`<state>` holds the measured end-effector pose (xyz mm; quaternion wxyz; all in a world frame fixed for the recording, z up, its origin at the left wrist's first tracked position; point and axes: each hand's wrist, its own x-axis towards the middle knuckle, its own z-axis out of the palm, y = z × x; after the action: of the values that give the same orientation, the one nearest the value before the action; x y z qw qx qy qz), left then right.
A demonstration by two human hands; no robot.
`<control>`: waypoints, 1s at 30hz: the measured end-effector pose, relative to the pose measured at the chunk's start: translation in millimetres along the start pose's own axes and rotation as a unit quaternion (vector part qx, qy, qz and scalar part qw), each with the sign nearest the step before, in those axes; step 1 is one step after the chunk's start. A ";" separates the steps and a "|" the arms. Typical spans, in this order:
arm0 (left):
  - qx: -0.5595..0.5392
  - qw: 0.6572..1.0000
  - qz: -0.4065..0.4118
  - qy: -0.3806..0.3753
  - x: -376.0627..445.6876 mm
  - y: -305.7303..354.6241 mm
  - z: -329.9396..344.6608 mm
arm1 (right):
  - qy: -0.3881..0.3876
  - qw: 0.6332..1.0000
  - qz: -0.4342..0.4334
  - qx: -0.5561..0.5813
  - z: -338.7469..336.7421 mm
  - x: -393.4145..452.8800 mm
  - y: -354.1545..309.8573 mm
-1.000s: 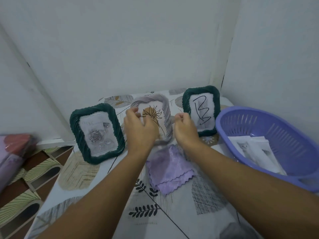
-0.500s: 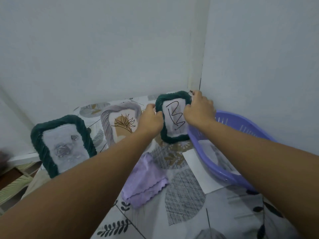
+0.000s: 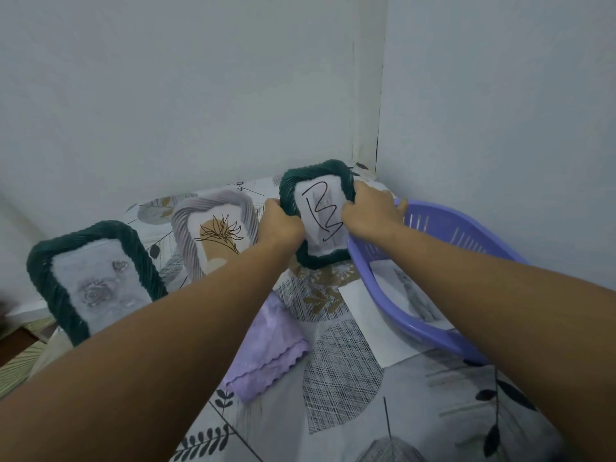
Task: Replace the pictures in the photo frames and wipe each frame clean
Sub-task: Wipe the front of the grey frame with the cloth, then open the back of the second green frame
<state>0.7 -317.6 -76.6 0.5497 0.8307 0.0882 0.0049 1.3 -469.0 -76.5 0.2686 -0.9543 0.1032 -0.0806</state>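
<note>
Three photo frames stand along the back of the table. The right one, a dark green frame (image 3: 311, 181) with a black scribble picture, is held by both hands: my left hand (image 3: 280, 225) grips its left edge and my right hand (image 3: 366, 211) grips its right edge. In the middle stands a grey frame (image 3: 216, 228) with a flower drawing. At the left is a second dark green frame (image 3: 90, 281) with a rose picture. A purple cloth (image 3: 266, 345) lies on the table under my left forearm.
A purple plastic basket (image 3: 443, 235) at the right holds printed pictures, partly behind my right arm. A white sheet (image 3: 366, 331) lies half under it. The patterned table (image 3: 340, 395) sits in a wall corner; floor tiles (image 3: 20, 355) show at the far left.
Both hands left the grey middle frame and moved right to the green scribble frame, which they now grip at both sides. The view has swung to the right.
</note>
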 end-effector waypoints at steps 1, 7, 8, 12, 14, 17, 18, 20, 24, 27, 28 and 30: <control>-0.029 1.000 0.010 0.005 -1.9 1.2 -1.4 | 0.017 1.000 -0.010 0.007 0.3 0.3 0.5; -0.058 0.995 0.082 0.018 -15.4 9.5 -16.0 | 0.059 0.993 -0.036 0.097 -5.5 -5.4 -5.9; -0.055 0.995 0.083 0.021 -17.6 9.9 -19.5 | 0.047 0.992 -0.042 0.107 -6.7 -9.1 -8.3; -0.066 0.993 0.094 0.036 -24.3 16.2 -37.6 | 0.037 0.978 -0.083 0.190 -4.9 -19.3 -17.3; -0.079 0.991 0.101 0.034 -30.1 19.8 -47.7 | 0.050 0.963 -0.100 0.245 -9.5 -25.9 -22.4; -0.099 0.989 0.109 0.031 -43.8 19.5 -65.2 | 0.041 0.939 -0.070 0.334 -22.8 -39.9 -31.9; -0.112 0.988 0.104 0.031 -48.2 17.1 -72.2 | 0.028 0.930 -0.054 0.364 -24.4 -44.6 -35.3; -0.149 0.984 0.089 0.030 -60.4 10.3 -87.5 | 0.000 0.913 -0.030 0.406 -25.2 -56.8 -44.8; -0.190 0.980 0.061 0.016 -91.8 -7.6 -118.2 | -0.087 0.869 -0.003 0.487 -12.8 -89.4 -56.9; -0.211 0.976 0.050 0.004 -116.5 -21.6 -138.1 | -0.151 0.841 0.023 0.519 2.2 -110.6 -60.1; -0.219 0.975 0.047 0.003 -123.8 -25.6 -144.0 | -0.159 0.832 0.031 0.530 6.7 -118.5 -62.9; -0.237 0.971 0.040 0.001 -136.6 -33.8 -154.3 | -0.160 0.821 0.033 0.547 12.1 -133.9 -70.4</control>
<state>-154.7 -184.7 -34.3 0.7305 0.6793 0.0520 0.0482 -114.7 -372.1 -62.6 0.7618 -0.6460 0.0289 0.0385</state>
